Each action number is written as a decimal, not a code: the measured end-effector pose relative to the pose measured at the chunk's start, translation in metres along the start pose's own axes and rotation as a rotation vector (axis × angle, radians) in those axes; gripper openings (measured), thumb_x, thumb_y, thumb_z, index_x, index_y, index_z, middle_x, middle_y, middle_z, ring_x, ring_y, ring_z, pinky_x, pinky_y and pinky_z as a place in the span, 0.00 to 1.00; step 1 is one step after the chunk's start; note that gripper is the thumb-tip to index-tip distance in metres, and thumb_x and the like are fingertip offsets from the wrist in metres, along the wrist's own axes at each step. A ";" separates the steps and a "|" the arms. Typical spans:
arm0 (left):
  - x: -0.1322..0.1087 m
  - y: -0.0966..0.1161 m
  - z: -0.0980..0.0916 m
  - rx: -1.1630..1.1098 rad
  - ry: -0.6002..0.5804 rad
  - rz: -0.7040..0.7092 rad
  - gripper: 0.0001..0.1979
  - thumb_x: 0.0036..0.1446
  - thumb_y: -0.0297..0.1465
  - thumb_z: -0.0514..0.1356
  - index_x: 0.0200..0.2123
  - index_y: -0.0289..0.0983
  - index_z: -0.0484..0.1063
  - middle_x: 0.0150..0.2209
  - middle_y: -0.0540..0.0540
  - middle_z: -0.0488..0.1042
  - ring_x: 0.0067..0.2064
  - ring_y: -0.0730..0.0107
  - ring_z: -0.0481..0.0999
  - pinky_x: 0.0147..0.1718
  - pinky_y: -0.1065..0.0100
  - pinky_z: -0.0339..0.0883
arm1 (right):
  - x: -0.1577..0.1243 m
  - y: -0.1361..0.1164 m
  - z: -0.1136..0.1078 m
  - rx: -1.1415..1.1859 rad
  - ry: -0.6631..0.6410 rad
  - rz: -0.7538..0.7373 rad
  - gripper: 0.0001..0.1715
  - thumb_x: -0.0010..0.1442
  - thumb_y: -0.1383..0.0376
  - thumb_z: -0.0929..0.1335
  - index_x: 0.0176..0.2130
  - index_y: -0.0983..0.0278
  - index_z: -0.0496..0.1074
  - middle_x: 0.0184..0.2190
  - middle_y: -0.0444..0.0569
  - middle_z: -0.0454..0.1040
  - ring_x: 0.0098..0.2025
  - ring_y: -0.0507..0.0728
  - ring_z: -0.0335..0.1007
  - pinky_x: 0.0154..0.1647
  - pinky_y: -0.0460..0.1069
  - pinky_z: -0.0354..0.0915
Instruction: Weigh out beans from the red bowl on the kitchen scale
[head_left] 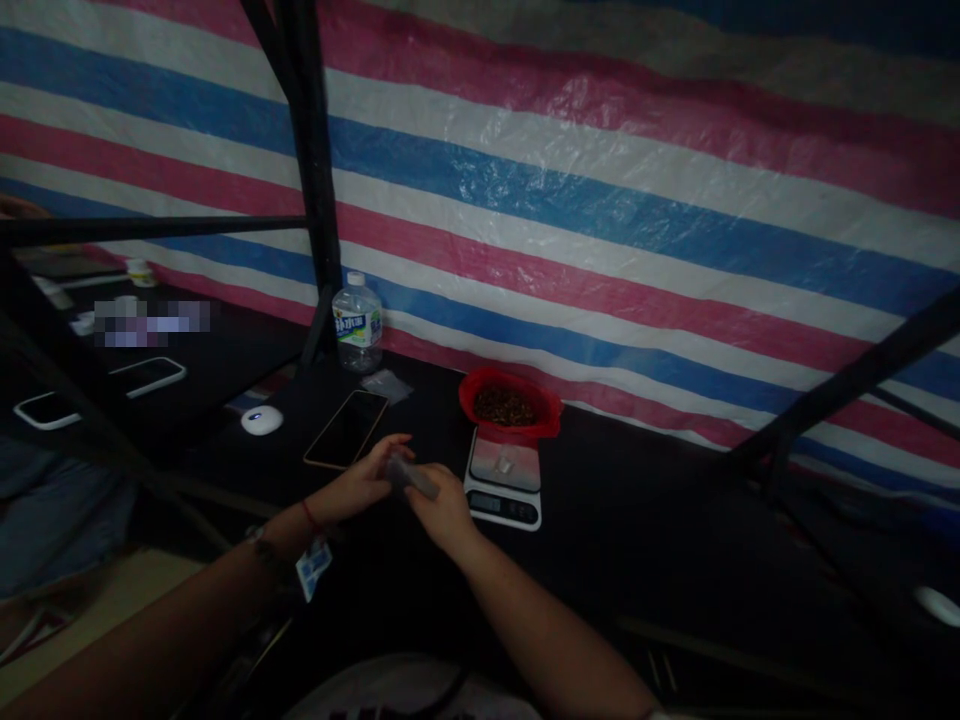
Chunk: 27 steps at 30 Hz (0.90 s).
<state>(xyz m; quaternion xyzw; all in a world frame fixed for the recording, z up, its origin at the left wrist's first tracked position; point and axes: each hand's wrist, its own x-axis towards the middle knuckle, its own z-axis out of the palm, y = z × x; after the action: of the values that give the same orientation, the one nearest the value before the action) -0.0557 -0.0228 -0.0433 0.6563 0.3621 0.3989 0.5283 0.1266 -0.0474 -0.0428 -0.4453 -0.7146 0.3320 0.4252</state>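
Both my hands meet over the dark table in front of a small kitchen scale (504, 482). My left hand (367, 480) and my right hand (442, 505) are closed together on a small clear plastic bag (410, 473) held between them. What the bag contains is too dim to tell. A red bowl (511, 402) with dark brown pieces in it stands just behind the scale. A red string and a tag hang at my left wrist.
A phone (347, 428) lies face up left of my hands, with a small clear packet (385, 385) and a water bottle (358, 322) behind it. A white round device (262, 419) and two more phones (148, 375) lie further left. Black frame bars (304, 170) cross the view; a striped tarp hangs behind.
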 end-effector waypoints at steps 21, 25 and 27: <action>0.002 0.011 -0.007 0.433 -0.040 -0.009 0.15 0.55 0.34 0.56 0.45 0.36 0.67 0.40 0.46 0.72 0.42 0.65 0.72 0.44 0.63 0.68 | -0.003 0.006 -0.004 0.116 -0.071 -0.004 0.19 0.57 0.70 0.64 0.45 0.60 0.77 0.44 0.48 0.78 0.48 0.57 0.73 0.53 0.54 0.66; -0.001 0.022 -0.012 0.301 -0.077 -0.070 0.13 0.54 0.39 0.59 0.38 0.36 0.70 0.35 0.48 0.73 0.39 0.66 0.72 0.41 0.65 0.68 | -0.007 0.007 -0.005 0.252 -0.052 0.072 0.16 0.57 0.65 0.65 0.43 0.60 0.77 0.41 0.46 0.80 0.44 0.57 0.75 0.48 0.54 0.69; -0.002 0.026 -0.013 0.211 -0.071 -0.100 0.13 0.53 0.39 0.61 0.37 0.36 0.71 0.36 0.47 0.75 0.40 0.65 0.73 0.42 0.64 0.69 | -0.008 0.007 -0.005 0.306 -0.015 0.109 0.15 0.57 0.62 0.66 0.42 0.60 0.78 0.38 0.46 0.80 0.41 0.58 0.76 0.46 0.54 0.70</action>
<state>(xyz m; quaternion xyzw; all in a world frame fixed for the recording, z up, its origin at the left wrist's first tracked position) -0.0665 -0.0242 -0.0165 0.7030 0.4153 0.3082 0.4883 0.1356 -0.0513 -0.0491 -0.4113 -0.6335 0.4627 0.4641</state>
